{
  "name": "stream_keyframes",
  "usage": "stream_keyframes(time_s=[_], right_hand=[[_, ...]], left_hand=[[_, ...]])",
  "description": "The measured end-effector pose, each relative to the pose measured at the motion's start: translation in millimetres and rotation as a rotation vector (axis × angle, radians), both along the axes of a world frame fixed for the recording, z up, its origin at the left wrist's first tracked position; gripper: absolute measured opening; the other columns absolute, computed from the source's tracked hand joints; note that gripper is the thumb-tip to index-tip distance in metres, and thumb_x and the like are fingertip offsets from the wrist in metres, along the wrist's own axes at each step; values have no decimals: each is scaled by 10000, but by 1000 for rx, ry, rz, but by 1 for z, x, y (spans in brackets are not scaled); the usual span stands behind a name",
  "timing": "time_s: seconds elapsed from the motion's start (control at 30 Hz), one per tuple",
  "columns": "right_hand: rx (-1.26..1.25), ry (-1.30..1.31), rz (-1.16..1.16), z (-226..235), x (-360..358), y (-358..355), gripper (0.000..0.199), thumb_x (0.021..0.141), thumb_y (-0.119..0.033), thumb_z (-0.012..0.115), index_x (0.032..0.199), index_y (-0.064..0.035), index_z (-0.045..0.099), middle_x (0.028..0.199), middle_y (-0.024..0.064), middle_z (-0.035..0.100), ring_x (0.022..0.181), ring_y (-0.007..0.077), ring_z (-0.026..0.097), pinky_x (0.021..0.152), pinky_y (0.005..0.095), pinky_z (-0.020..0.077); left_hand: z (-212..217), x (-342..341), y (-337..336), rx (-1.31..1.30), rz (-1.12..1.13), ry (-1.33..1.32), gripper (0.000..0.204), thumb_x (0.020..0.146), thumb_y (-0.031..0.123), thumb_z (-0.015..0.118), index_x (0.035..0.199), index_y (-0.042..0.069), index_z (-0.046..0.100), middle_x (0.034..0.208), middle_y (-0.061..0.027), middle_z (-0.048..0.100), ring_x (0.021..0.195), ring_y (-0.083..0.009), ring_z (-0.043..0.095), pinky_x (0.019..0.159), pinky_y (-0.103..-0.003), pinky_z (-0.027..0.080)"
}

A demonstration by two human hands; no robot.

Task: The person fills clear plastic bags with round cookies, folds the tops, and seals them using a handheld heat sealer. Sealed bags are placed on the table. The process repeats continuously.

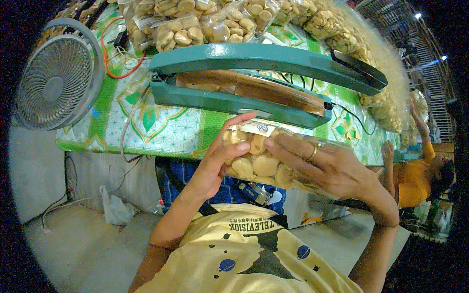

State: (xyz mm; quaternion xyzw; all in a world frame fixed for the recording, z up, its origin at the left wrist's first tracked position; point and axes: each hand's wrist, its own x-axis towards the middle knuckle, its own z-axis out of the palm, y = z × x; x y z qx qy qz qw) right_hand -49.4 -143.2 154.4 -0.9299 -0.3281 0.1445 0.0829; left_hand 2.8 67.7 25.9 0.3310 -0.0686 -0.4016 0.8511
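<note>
Between my two hands is a clear plastic bag of round, pale tan biscuits (264, 165), held just in front of the table's near edge. My left hand (221, 155) grips its left side, with the thumb on the front and the index finger stretched up past the top. My right hand (326, 163), with a ring on one finger, lies over the bag's right part, fingers pressed on the plastic. A white label (256, 128) shows at the upper edge. Just beyond stands a green hand-lever bag sealer (195, 97), its arm raised over a brown strip.
A grey fan (53, 80) stands at the left on the green-and-white patterned tablecloth (181, 129). Many filled bags (227, 24) line the back and right. Cables cross the table. A white plastic bag (115, 207) lies on the floor. Another person in orange (415, 178) works at right.
</note>
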Motion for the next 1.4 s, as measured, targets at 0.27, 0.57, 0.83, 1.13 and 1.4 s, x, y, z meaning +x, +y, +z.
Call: stream_keyframes(time_s=[0.27, 0.57, 0.83, 1.13, 1.4], right_hand=[[12, 124, -20, -21, -4, -4, 511, 951, -208, 476, 1435, -112, 346, 1132, 186, 548, 915, 380, 608, 771, 422, 541], [216, 127, -171, -17, 1, -6, 471, 850, -88, 601, 1317, -94, 543, 1412, 138, 454, 1242, 314, 492, 925, 394, 501], [559, 593, -471, 10, 7, 8, 605, 822, -44, 632, 1402, -145, 488, 1484, 155, 376, 1326, 286, 410, 1040, 344, 377], [304, 300, -385, 7, 4, 12, 451, 909, -99, 551, 1354, -132, 487, 1413, 151, 461, 1161, 369, 561, 893, 426, 507], [428, 104, -372, 51, 8, 1, 374, 842, -254, 669, 1167, -68, 666, 1189, 157, 636, 1052, 329, 632, 899, 384, 498]], left_hand=[[-10, 9, 6, 132, -30, -191, 662, 827, 295, 625, 1416, 98, 396, 1319, -100, 501, 1226, -198, 478, 1052, -325, 364], [-21, 11, -2, 50, 72, -90, 641, 936, 468, 513, 1431, 86, 370, 1377, -105, 454, 1245, -198, 463, 1071, -327, 341], [-20, -6, -18, 5, 199, -204, 679, 919, 464, 521, 1448, 88, 323, 1339, -104, 476, 1239, -218, 470, 1069, -341, 352], [-24, -8, -24, -84, 197, -53, 640, 935, 489, 490, 1427, 100, 361, 1363, -119, 480, 1255, -226, 470, 1062, -343, 372], [-26, -3, -28, -280, 85, 310, 633, 969, 544, 381, 1430, 110, 372, 1365, -110, 506, 1228, -252, 523, 1044, -395, 419]])
